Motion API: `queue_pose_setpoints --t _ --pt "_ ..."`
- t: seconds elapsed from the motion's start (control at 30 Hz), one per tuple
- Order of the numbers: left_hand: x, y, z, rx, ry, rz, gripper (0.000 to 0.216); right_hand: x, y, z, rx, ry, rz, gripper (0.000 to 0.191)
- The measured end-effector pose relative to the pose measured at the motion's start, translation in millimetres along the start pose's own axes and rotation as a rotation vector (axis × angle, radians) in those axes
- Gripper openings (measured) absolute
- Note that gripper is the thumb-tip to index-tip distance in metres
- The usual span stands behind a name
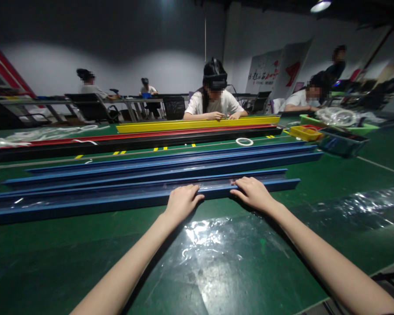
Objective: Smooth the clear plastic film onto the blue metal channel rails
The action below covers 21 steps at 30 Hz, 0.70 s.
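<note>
The nearest long blue channel (85, 208) lies across the green table, its open side up and a clear film or shine inside. My left hand (183, 203) grips its near wall, fingers over the top and thumb on the front. Farther right, my right hand (253, 194) holds the same wall, with its fingertips reaching into the trough and the thumb outside. A tiny pinkish thing, too small to name, shows by the right fingertips. Just behind, more blue channels (243, 165) lie side by side, apart from my hands.
Beyond lie a black channel (151, 142), red strips and a yellow channel (170, 126), where a co-worker (213, 98) in a headset leans with both hands. A white ring (244, 141), a yellow tray (304, 133) and a clear bin (344, 144) stand right. Clear plastic sheeting (216, 258) covers the near table.
</note>
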State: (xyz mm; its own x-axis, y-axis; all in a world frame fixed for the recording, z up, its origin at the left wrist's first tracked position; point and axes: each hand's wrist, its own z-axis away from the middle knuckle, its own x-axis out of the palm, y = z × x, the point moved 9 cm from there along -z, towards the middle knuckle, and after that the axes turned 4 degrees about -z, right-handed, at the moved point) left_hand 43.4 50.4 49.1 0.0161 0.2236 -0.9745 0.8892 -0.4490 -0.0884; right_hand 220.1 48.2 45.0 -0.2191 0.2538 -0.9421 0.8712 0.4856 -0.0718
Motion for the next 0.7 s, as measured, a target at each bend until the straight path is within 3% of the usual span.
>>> queue_pose_setpoints --t 0.17,0.43,0.7 --pt "0.1 0.4 0.3 0.007 0.018 -0.009 0.030 1.5 1.3 0.4 -0.007 0.015 0.007 0.035" --pt "-1.1 6.9 8.2 0.091 0.224 -0.073 0.034 -8.7 -0.1 2.8 -0.023 0.152 -0.062 0.032" --pt "-10.2 -1.4 14.6 0.038 0.318 -0.137 0.041 -19.0 -6.3 1.8 -0.012 0.124 -0.028 0.014"
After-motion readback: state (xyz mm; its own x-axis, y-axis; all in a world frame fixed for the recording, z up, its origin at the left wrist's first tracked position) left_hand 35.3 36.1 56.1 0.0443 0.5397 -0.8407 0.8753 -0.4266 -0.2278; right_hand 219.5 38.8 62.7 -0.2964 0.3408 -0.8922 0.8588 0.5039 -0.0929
